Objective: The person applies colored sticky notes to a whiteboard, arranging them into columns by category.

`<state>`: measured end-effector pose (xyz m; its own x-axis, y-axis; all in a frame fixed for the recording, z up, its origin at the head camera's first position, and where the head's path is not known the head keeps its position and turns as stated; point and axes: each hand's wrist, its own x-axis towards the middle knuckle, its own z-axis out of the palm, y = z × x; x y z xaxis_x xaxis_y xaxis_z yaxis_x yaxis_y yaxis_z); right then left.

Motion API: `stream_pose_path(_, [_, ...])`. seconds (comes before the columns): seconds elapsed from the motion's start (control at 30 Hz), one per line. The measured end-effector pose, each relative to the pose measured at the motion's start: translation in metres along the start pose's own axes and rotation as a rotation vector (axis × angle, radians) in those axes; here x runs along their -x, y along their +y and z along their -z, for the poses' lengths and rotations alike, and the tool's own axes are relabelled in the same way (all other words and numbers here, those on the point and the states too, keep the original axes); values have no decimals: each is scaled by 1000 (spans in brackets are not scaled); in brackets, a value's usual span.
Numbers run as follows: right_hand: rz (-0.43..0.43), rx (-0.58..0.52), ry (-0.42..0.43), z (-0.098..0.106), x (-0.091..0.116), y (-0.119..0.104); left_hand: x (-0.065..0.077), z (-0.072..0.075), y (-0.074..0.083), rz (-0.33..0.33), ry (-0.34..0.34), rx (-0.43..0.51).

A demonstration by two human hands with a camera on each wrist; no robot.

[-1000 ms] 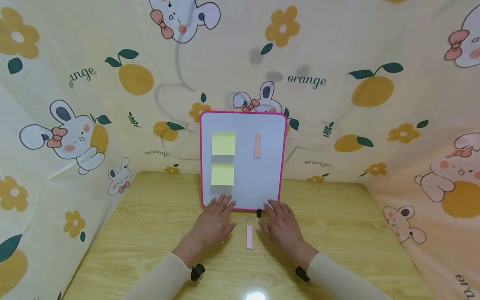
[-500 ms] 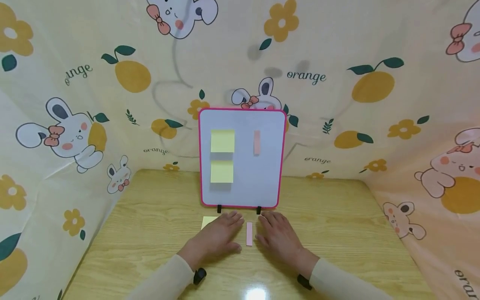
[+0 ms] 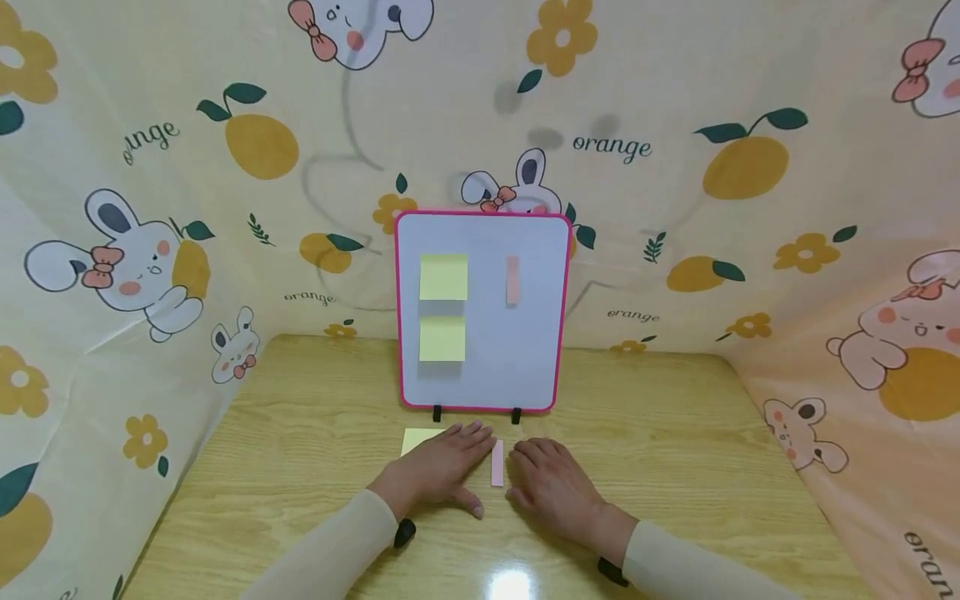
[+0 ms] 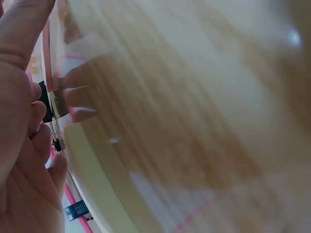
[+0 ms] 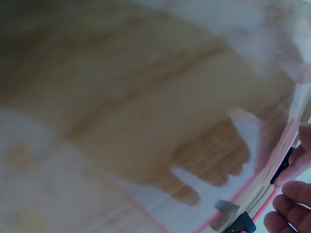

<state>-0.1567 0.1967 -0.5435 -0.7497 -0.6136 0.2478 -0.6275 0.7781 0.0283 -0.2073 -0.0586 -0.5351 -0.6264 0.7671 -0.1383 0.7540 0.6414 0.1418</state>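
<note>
My left hand (image 3: 442,467) lies low over the table with fingers extended, its fingertips right at the upper end of a pink paper strip (image 3: 497,463). It partly covers a yellow sticky note (image 3: 417,438); that note (image 4: 99,179) also shows in the left wrist view. Just right of the strip is my right hand (image 3: 557,483), its fingers loosely bent and nothing seen in them. Behind both hands stands a white board (image 3: 487,367) with a pink frame. It bears an upper yellow note (image 3: 444,277), a lower yellow note (image 3: 442,339) and a pink strip (image 3: 513,281).
Two black feet, a left one (image 3: 437,413) and a right one (image 3: 516,416), show at the board's lower edge. The glossy wooden table (image 3: 660,433) reaches back to a patterned cloth (image 3: 465,100) that surrounds it on the back and sides.
Both hands have drawn back from the board's lower edge toward the pink strip on the table. The left one has shifted right, uncovering part of the yellow note and the left black foot.
</note>
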Motion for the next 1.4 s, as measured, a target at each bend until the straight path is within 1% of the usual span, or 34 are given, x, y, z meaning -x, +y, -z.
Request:
stream_pose_path(0.3, [91,-41,-4,-4,0,-2,-5,-3,-4,17,-29,44])
stream_pose_path(0.43, [134,-20,10,-7,-4,-2,-5,-2,-3,21,-26,56])
stream_pose_path(0.6, [160,26,-5,-8,-8,0,-7,-2,-3,19,-17,72])
stream_pose_path(0.73, [164,58,-38,-8,-11,1,-8,-1,-2,26,-22,82])
stream_pose_path(0.93, [156,54,-72,-9,-13,3,-9,-1,-3,29,-21,78])
stream_pose_path(1.2, [171,45,-79,-11,-16,2,-9,-4,-4,32,-23,87])
stream_pose_path(1.4, [163,46,-78,-11,-18,1,-8,-5,-4,32,-25,90])
